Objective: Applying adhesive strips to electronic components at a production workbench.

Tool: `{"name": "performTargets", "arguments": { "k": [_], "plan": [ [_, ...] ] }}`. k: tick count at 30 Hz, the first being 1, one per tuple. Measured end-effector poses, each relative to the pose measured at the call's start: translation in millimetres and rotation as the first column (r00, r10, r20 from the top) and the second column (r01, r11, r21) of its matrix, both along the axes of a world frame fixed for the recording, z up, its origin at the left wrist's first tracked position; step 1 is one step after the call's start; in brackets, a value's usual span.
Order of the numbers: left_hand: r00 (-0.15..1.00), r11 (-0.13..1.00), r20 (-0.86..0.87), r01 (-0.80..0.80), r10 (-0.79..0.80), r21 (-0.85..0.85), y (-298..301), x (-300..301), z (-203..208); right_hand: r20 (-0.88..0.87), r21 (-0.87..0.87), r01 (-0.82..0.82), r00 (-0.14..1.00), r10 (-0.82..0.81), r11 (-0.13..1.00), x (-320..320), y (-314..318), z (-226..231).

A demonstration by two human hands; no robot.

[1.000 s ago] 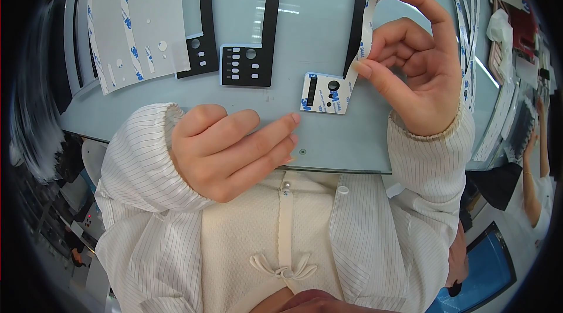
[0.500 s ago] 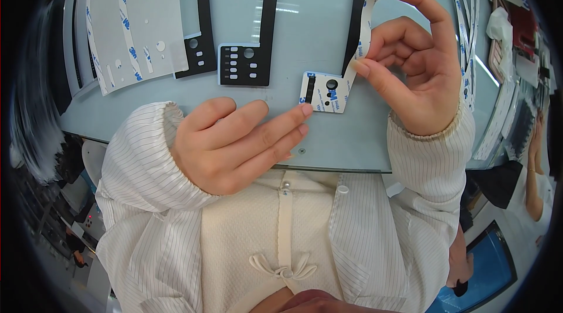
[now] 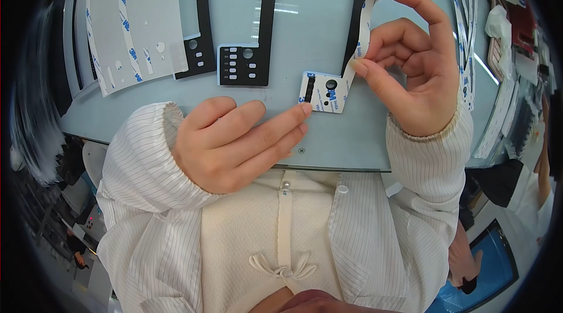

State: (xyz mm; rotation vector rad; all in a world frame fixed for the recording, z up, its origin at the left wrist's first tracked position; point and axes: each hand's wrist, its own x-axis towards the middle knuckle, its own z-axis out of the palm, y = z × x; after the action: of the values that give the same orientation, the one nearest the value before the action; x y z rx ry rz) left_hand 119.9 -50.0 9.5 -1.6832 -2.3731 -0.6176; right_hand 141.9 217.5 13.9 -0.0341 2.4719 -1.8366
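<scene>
Head view: the left hand (image 3: 226, 149) has its fingers stretched out without a grip, one fingertip at the near left corner of a white-backed, blue-printed panel (image 3: 321, 104) on the glass tabletop (image 3: 343, 143). Right of those fingers, the right hand (image 3: 366, 55) pinches a white, blue-printed adhesive strip (image 3: 365, 26) by thumb and fingers; below the pinch it meets the panel's right edge, above it arches over the knuckles and off rightward. Beyond the left fingers lies a black L-shaped panel with cut-outs (image 3: 259, 67); farther left of them, a translucent sheet (image 3: 146, 8).
</scene>
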Motion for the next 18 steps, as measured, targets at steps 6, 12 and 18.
{"name": "performTargets", "arguments": {
  "k": [6, 12, 18],
  "plan": [
    [1.0, 1.0, 0.003, 0.001, -0.001, -0.01, 0.5, -0.5, 0.6, 0.008, 0.028, 0.038, 0.999, -0.038, 0.999, 1.7, -3.9, 2.9],
    [1.0, 1.0, 0.022, -0.002, 0.003, -0.01, 0.5, 0.2, 1.1, -0.03, 0.086, 0.008, 1.0, -0.006, 0.996, 2.9, -7.6, 6.7],
    [1.0, 1.0, 0.021, 0.0, 0.0, -0.006, 0.5, 0.2, 1.1, -0.097, 0.177, 0.018, 0.995, -0.001, 0.984, 5.5, -9.1, 6.9]
  ]
}}
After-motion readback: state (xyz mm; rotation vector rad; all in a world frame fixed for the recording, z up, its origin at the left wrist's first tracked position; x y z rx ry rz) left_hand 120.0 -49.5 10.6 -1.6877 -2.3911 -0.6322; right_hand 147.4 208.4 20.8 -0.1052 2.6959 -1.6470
